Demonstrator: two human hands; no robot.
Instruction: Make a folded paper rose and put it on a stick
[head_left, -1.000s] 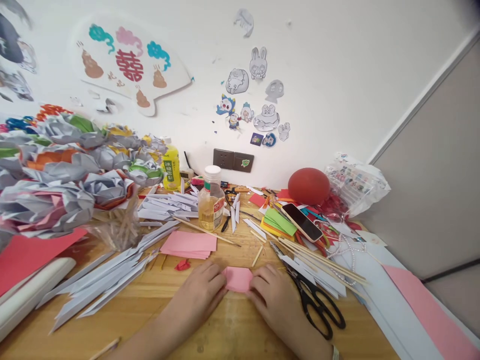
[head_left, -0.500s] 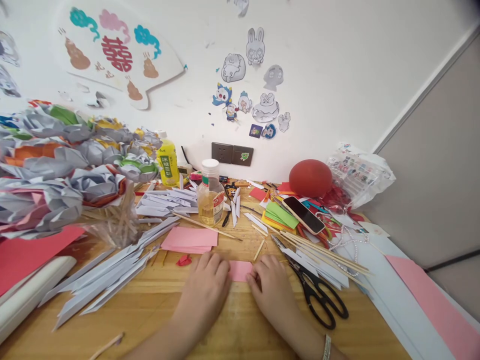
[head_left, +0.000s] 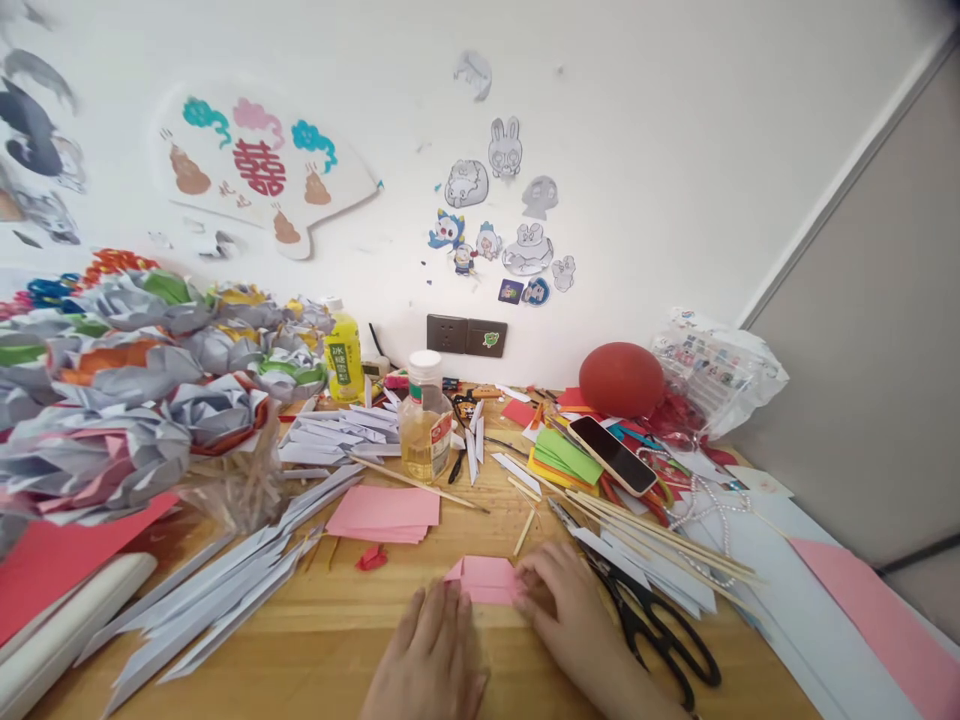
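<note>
A small folded piece of pink paper [head_left: 489, 585] lies on the wooden table in front of me, its upper left corner folded at a slant. My right hand [head_left: 574, 615] has curled fingers that pinch the paper's right end. Stretched out flat, the fingers of my left hand [head_left: 431, 645] rest at the paper's lower left edge. Beyond it sits a stack of pink paper [head_left: 386, 513], with a crumpled red scrap [head_left: 371, 558] just below. Black-handled scissors [head_left: 660, 640] lie close to my right hand, partly hidden by it.
Folded white paper strips [head_left: 225, 590] spread at the left, below paper flowers [head_left: 97, 450]. A bottle of pale yellow liquid [head_left: 425, 430] stands behind the pink stack. To the right are wooden sticks [head_left: 660, 530], a phone [head_left: 611, 455], green paper [head_left: 568, 457] and a red balloon [head_left: 621, 380].
My left hand has slid back toward me and flattened, uncovering more of the pink paper. A slanted folded corner now shows. My right hand stays at the right end. The camera view has tilted up.
</note>
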